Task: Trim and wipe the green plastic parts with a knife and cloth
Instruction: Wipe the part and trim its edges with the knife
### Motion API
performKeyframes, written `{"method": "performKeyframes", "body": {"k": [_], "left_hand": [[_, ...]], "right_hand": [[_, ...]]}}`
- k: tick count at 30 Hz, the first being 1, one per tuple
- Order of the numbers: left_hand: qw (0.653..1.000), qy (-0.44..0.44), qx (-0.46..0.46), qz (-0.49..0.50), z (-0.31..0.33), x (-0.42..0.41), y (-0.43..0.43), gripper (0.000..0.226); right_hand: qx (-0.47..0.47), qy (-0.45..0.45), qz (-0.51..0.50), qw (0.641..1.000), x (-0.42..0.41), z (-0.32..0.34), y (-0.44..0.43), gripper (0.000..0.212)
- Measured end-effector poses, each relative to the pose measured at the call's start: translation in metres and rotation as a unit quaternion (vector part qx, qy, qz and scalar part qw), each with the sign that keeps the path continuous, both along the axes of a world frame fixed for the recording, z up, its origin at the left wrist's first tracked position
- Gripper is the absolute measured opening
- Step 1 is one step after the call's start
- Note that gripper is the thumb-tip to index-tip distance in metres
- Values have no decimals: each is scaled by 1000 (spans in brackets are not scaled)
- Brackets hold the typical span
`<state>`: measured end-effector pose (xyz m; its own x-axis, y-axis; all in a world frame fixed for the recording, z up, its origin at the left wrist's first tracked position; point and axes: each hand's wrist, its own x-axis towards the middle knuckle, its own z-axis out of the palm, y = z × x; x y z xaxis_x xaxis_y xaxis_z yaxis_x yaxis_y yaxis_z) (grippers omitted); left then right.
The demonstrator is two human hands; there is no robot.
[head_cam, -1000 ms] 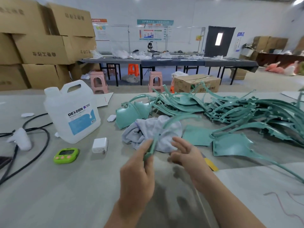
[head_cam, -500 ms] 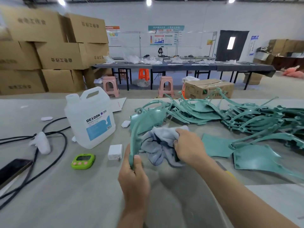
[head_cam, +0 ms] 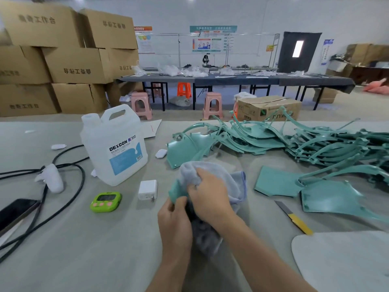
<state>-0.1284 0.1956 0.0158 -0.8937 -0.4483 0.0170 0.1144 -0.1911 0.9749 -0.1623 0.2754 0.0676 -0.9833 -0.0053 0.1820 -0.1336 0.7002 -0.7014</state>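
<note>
WORKBENCH [head_cam: 84, 249], MID-WIPE: My L hand [head_cam: 174, 220] grips the lower end of a green plastic part [head_cam: 175, 191], fingers curled round it. My R hand [head_cam: 208, 197] clutches a grey cloth [head_cam: 229, 182], bunched over the part's upper stretch. Both hands meet to the right of the DEXCON jug [head_cam: 114, 146] and nearer me than it stands. The cloth hides most of the part, so only a short teal strip shows betw. my L thumb and the fabric. The cloth's tail hangs under my R wrist, blurred.

A yellow-handled knife [head_cam: 293, 217] lies flat far right of the jug, on my side of it, w/ neither hand touching it. Its blade tip points toward two flat green panels [head_cam: 275, 182] lying just beyond it. A tangled pile of green parts [head_cam: 294, 142] starts right of the jug, approx. level w/ it, and runs to the frame's right edge.

Just in front of the jug, slightly right, sits a white charger plug [head_cam: 147, 189]. A lime-green timer [head_cam: 105, 201] w/ pink buttons sits in front of the jug, nearer me than the plug. Left of the jug, black cables [head_cam: 63, 165] loop across the bench, w/ a white handheld device [head_cam: 51, 179] lying on them. A dark phone [head_cam: 14, 211] lies further left, at the frame edge. Behind the jug, off the bench, stand stacked cardboard boxes [head_cam: 69, 60] and pink stools [head_cam: 141, 105].
</note>
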Motion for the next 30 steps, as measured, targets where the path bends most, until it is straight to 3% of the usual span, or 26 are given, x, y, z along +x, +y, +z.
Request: {"method": "performKeyframes", "body": {"k": [3, 5, 7, 11, 15, 17, 20, 22, 25, 27, 30], "left_hand": [[998, -8, 58, 20, 2, -4, -8, 19], [999, -5, 34, 21, 6, -8, -10, 25], [999, -4, -32, 37, 5, -7, -9, 24], [987, 32, -156, 18, 7, 7, -9, 22], [968, 32, -242, 55, 12, 10, -18, 25], [963, 40, -256, 73, 13, 10, -22, 25], [951, 68, -295, 55, 11, 13, -15, 35], [945, 80, -313, 43, 13, 13, -9, 36], [939, 89, -328, 42, 14, 11, -8, 31], [942, 84, -321, 49, 14, 11, -11, 33], [960, 69, -266, 49, 11, 10, -15, 31]], "right_hand": [[22, -25, 99, 994, 30, -9, 3, 27], [51, -8, 101, 994, 35, -7, 3, 20], [106, 42, 53, 992, 23, 1, 1, 17], [73, 171, -99, 978, -16, 16, 6, 5], [39, 264, -250, 931, -56, 31, 45, 26], [43, 199, -318, 926, -77, 33, 79, 34], [75, 102, -349, 929, -85, 30, 115, 19], [86, 79, -288, 951, -77, 26, 110, 16], [101, 87, -97, 986, -51, 14, 77, 12], [84, 110, 14, 990, -28, 9, 50, 22], [-10, 36, 121, 992, -4, 8, 35, 40]]}}
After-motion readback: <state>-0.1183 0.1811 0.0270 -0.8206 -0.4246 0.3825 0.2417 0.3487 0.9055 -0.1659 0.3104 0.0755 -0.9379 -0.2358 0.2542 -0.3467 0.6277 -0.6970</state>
